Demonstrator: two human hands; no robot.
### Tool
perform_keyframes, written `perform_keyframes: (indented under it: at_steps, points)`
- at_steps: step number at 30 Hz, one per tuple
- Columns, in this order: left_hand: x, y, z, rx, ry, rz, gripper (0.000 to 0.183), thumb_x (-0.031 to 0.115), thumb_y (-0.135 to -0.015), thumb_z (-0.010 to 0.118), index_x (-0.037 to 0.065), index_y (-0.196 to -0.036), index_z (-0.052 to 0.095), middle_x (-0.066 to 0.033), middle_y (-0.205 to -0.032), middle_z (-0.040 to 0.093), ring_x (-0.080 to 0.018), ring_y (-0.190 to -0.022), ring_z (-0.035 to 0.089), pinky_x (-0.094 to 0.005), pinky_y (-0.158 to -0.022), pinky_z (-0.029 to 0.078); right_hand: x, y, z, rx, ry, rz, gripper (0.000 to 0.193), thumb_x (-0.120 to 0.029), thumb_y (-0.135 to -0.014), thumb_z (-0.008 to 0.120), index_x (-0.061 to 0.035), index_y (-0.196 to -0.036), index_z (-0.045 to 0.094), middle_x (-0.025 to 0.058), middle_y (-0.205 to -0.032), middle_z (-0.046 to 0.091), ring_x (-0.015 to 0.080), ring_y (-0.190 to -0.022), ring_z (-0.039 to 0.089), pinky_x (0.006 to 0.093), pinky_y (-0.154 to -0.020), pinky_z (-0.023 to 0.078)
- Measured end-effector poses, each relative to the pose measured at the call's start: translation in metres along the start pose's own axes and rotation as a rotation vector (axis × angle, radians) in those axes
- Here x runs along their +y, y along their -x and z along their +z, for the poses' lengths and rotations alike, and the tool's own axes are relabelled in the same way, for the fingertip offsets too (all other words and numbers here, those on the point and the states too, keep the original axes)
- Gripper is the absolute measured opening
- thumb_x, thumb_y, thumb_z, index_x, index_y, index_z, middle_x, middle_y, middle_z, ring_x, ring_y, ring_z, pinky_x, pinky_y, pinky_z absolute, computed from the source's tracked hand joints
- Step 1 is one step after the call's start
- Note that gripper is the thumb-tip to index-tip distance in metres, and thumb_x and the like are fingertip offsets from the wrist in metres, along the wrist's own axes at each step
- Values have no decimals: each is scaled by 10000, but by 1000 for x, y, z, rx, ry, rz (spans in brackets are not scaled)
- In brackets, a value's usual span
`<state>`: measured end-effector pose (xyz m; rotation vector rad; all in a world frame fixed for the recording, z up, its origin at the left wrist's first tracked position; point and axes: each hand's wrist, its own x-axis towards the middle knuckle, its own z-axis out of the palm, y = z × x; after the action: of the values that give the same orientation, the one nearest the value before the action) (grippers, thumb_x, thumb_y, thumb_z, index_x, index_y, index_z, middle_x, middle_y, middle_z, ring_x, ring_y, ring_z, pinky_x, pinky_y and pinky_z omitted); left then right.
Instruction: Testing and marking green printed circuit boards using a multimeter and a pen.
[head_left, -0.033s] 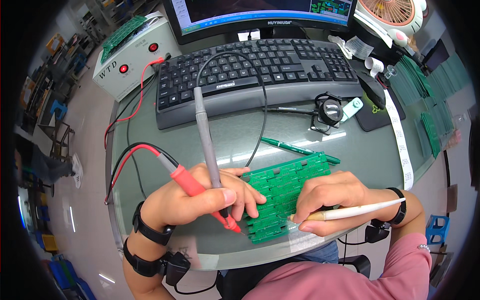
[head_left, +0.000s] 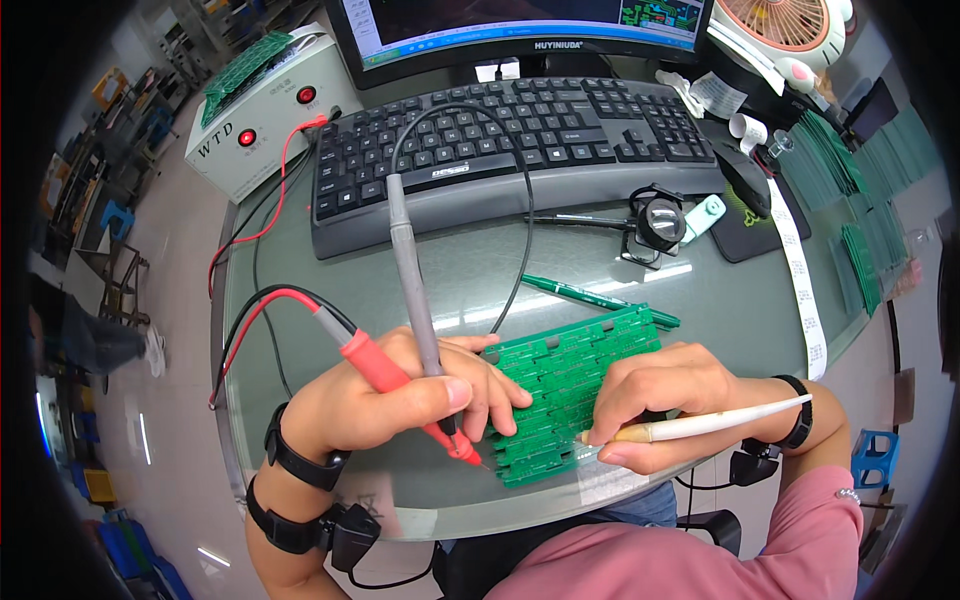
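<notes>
A green circuit board panel [head_left: 560, 385] with rows of small boards lies tilted on the table in front of me. My left hand [head_left: 400, 390] is closed around a red test probe [head_left: 375, 362] and a grey one [head_left: 412, 270], crossed in its grip. The red probe's metal tip points down beside the board's near left corner; some fingers rest on the board's left side. In my right hand [head_left: 660, 400] is a slim tool with a white tapered handle [head_left: 730, 420] and a tan front part. Its working end is by the board's near right edge, mostly covered by my fingers.
A green marker [head_left: 600, 302] lies just beyond the board. Farther back are a magnifier loupe [head_left: 660, 222], a black keyboard [head_left: 500, 165], a mouse [head_left: 743, 180] and a monitor [head_left: 530, 45]. Probe cables loop over the table; a white power box [head_left: 270, 110] stands at left.
My hands, the probes, the tool and the board look unmoved. Only a person's leg and shoe at the far left have shifted slightly.
</notes>
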<state>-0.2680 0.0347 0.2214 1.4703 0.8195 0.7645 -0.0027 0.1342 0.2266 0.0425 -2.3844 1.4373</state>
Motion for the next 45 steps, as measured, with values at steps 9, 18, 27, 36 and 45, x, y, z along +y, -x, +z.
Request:
perform_keyframes:
  at_steps: [9,18,27,36,45]
  points:
    - [3,1,3,31,-13,-3,388,242,-948,387,25,-751,642,-131,-902,701,-330,-1057,637,-525,-1134,221,0,3,1,4,-43,67,123,-99,-842,696,-53,-835,582,26,-725,616,117,-593,616,246,-509,477]
    - [2,1,4,41,-20,12,356,225,-929,400,29,-752,640,-124,-889,704,-335,-1043,643,-539,-1119,245,3,4,10,19,35,101,150,-111,-844,690,-55,-822,553,25,-668,604,128,-536,602,258,-465,455]
    - [-2,2,4,47,-25,31,327,202,-913,399,36,-757,634,-108,-882,704,-325,-1033,649,-539,-1110,262,4,3,12,12,79,101,164,-125,-841,692,-59,-818,544,29,-638,594,146,-525,602,271,-455,455]
    - [-2,2,4,59,-25,32,320,198,-907,415,31,-758,643,-102,-885,707,-312,-1022,656,-534,-1105,275,5,3,12,12,88,96,166,-130,-843,697,-60,-820,548,27,-638,594,145,-522,600,272,-455,453]
    - [-1,1,5,64,1,17,309,217,-897,437,36,-778,657,-92,-891,709,-298,-1025,654,-520,-1108,274,4,3,12,9,87,106,159,-131,-846,694,-65,-816,553,20,-634,582,129,-507,575,268,-448,431]
